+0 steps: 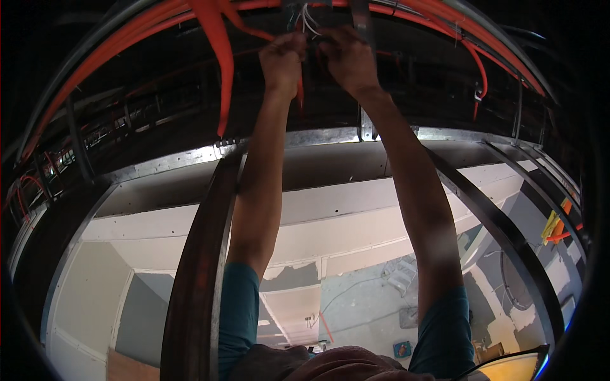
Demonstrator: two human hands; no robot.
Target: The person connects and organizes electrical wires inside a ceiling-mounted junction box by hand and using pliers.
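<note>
Both my arms reach up between metal ceiling studs. My left hand [283, 60] is closed in a pinch beside a bundle of thin electrical wires [307, 20], some white and some greenish. Close to its right, my right hand [349, 60] has its fingers curled in on the same bundle, where the white wires come down. The fingertips of both hands are dim, so the exact grip on the wires is hard to see. Above them, the wires come from a grey box [310, 3] at the top edge. A thin red strip [300, 95] hangs below my left hand.
Orange flexible conduits [219, 57] run overhead and hang down on the left. Metal studs [197, 267] flank both arms, joined to a metal track [318, 136]. Far below, a floor [362, 311] holds a stepladder [400, 276] and a teal object [402, 349].
</note>
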